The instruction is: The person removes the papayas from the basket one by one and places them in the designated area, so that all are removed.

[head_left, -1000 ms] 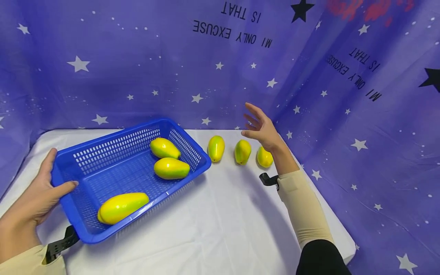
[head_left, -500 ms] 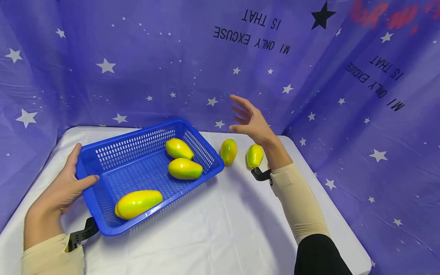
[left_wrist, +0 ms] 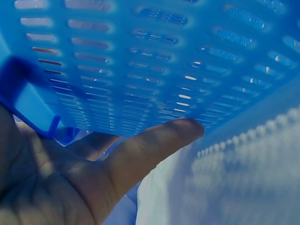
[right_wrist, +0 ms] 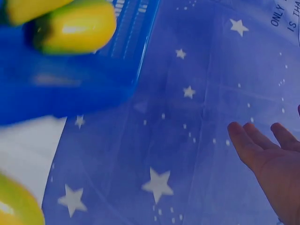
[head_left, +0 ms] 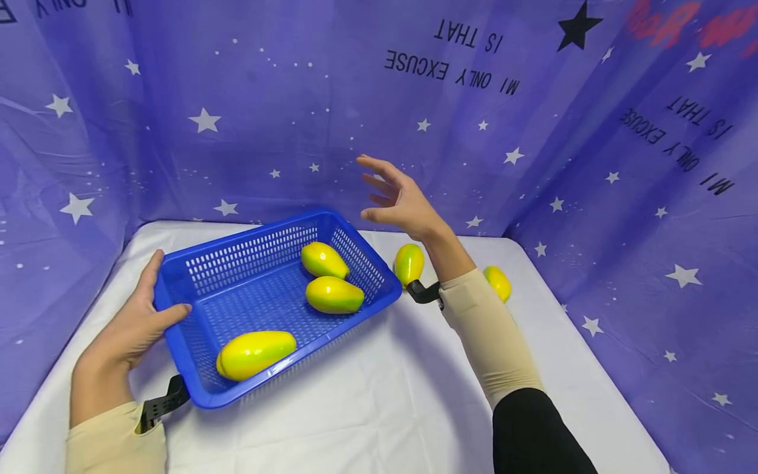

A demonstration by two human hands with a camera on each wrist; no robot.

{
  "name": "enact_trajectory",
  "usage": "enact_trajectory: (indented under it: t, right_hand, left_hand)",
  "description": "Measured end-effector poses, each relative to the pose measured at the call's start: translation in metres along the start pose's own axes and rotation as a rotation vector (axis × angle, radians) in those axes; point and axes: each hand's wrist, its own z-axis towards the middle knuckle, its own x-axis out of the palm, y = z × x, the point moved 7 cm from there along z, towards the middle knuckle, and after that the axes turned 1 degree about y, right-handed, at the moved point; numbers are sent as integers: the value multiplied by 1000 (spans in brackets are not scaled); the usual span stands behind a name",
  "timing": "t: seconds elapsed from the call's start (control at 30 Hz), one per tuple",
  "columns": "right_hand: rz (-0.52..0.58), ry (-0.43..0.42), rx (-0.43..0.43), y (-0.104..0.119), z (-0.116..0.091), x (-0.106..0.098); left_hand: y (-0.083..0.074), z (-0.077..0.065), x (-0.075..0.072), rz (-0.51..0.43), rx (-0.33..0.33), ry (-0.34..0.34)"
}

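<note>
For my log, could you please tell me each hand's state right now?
Left hand: holding the blue basket at one end.
Right hand: open, holding nothing.

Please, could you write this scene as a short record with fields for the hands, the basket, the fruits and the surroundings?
Left hand: grips one end of the blue basket
Right hand: in the air, holding nothing
In basket: three yellow-green fruits, two close together, one apart
Table: white surface; at least two other fruits right of the basket
Background: purple curtain with stars
</note>
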Motion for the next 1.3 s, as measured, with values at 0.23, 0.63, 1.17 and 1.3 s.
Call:
enact_trajectory:
  t: [0.23, 0.63, 1.17, 1.3]
  right_hand:
    - [46, 48, 10, -10, 17, 24]
    - [92, 171, 34, -23, 32, 81]
    - [216, 504, 77, -38, 48, 166]
    - [237, 667, 160, -49, 45, 188]
  left_hand:
    - [-3, 3, 7, -28, 4, 3]
    - [-8, 5, 13, -59, 13, 11]
    - [-3, 4, 4, -57, -1, -17]
    - [-2, 3, 0, -30, -17, -24]
